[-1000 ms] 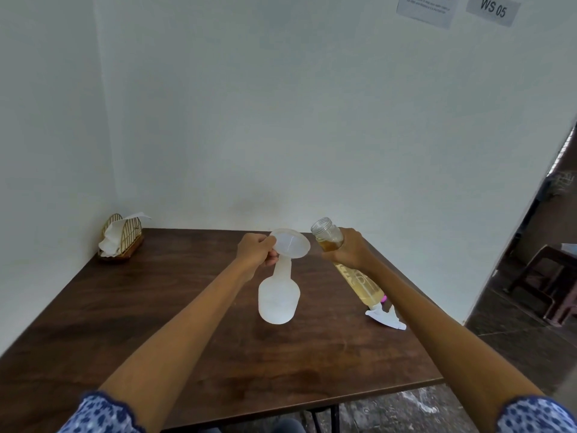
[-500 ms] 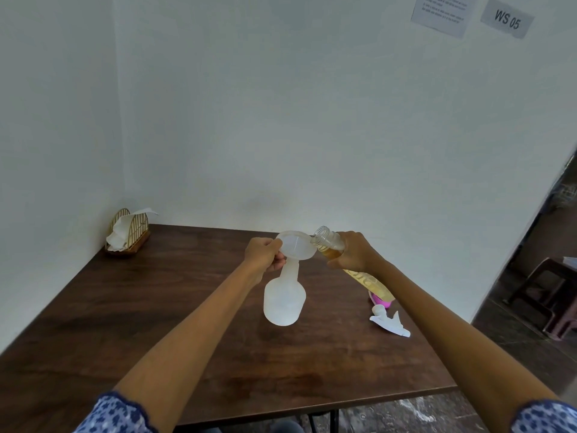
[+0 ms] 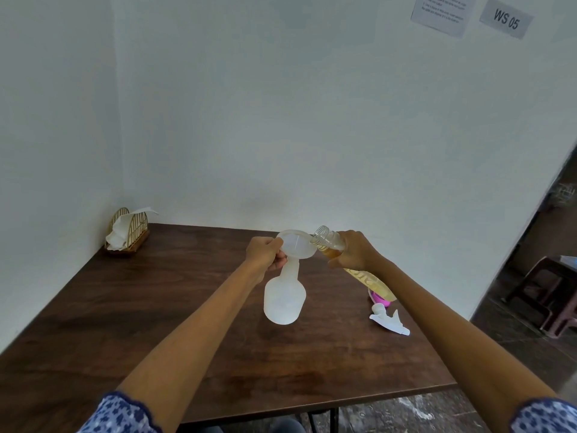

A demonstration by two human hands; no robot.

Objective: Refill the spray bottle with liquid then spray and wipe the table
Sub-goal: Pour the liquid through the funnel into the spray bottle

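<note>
A translucent white spray bottle [image 3: 284, 300] stands upright in the middle of the dark wooden table [image 3: 156, 323], with a white funnel [image 3: 296, 243] set in its neck. My left hand [image 3: 265, 253] grips the funnel's left rim. My right hand [image 3: 352, 250] holds a clear refill bottle [image 3: 327, 243] of amber liquid, tilted so that its open mouth lies over the funnel's right edge. The white trigger sprayer head [image 3: 388, 321] lies on the table to the right, off the bottle.
A pink cap [image 3: 379, 298] lies beside the sprayer head. A gold wire holder with white napkins [image 3: 126, 231] stands in the far left corner against the walls. The table's right edge gives onto a doorway with a stool [image 3: 546, 292] beyond.
My right hand has tipped the refill bottle further down and brought its mouth onto the funnel's rim. My left hand has kept its hold on the funnel.
</note>
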